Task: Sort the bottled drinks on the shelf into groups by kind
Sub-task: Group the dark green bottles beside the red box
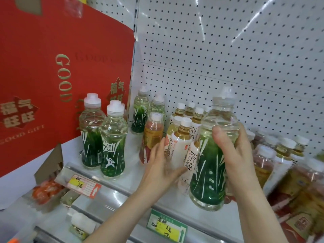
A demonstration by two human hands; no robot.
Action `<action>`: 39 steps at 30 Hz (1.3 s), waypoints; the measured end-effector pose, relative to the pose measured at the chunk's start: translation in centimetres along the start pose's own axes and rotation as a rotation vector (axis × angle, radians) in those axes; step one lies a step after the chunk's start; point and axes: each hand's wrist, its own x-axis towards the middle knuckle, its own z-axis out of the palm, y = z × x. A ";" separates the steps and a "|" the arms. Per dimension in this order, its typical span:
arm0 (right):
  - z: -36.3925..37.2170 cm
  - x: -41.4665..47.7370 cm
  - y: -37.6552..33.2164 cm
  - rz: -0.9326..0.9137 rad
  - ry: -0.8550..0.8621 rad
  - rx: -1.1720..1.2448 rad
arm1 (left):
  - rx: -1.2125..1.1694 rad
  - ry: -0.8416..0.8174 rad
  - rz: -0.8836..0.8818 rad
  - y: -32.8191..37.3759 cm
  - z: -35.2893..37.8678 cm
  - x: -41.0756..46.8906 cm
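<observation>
White pegboard backs a white metal shelf (pixel 133 179); right hand (pixel 235 155), at 3 o'clock, wraps the pinched waist of a clear plastic green-labelled bottle (pixel 210 165) held off the shelf edge. Left hand (pixel 161 165), fingers spread, rests flat against a white-labelled tea bottle (pixel 180 146) at centre. Full, so likely heavy, smooth and slippery; the waist looks the surest hold.

on the shelf (pixel 133 174), two bottles (pixel 103 135) stand left of a bottle cluster (pixel 182 130), a box (pixel 52 71) behind them.
</observation>
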 end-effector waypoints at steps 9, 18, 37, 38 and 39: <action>8.0 6.5 -3.7 -0.090 -0.218 0.029 | 0.580 0.668 0.313 0.9 -13.5 2.3; 17.0 18.6 -3.8 -0.144 -0.199 -0.176 | 0.708 0.443 0.217 0.4 -16.9 6.8; 21.4 22.1 2.8 -0.078 -0.428 -1.346 | 0.685 0.482 0.285 -0.7 -17.3 7.2; 21.2 21.5 2.9 -0.155 -0.381 -1.312 | 0.677 0.479 0.286 -0.7 -17.2 7.3; 21.3 20.7 2.9 -0.250 -0.336 -1.223 | 0.672 0.474 0.287 -0.7 -17.2 7.3</action>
